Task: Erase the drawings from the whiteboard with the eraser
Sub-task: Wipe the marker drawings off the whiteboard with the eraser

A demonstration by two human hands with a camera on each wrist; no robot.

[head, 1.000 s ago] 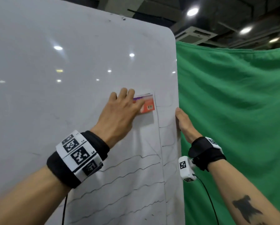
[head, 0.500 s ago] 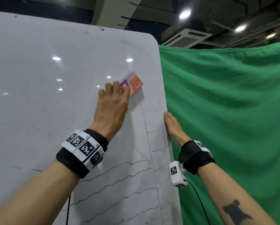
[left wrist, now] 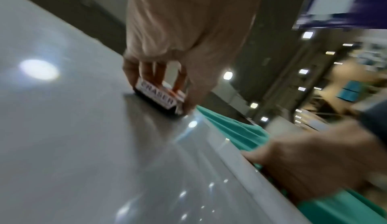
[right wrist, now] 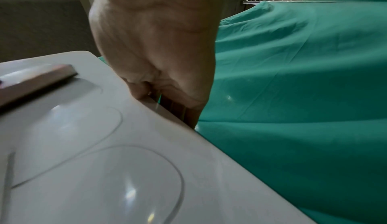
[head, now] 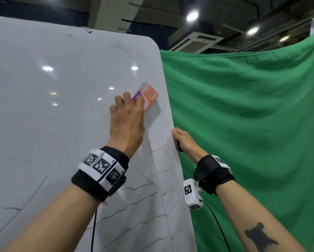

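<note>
A tall whiteboard (head: 52, 124) fills the left of the head view. Black wavy lines and loops (head: 134, 200) cover its lower right part. My left hand (head: 127, 115) grips an orange and purple eraser (head: 148, 96) and presses it flat on the board near the upper right corner. In the left wrist view the eraser (left wrist: 159, 95) shows a white side label, with fingers (left wrist: 146, 68) curled over it. My right hand (head: 181, 140) grips the board's right edge, thumb in front and the other fingers hidden behind. The right wrist view shows that hand (right wrist: 163, 78) clamped on the edge (right wrist: 188, 128).
A green cloth backdrop (head: 252, 133) hangs right behind and beside the board. Ceiling lights (head: 192, 15) and an air vent (head: 196, 42) are above. A cable (head: 216, 224) runs from my right wrist camera.
My left hand has swept the eraser up and to the right, tilting it, and the lines beneath it are gone. My right hand kept its hold on the board edge.
</note>
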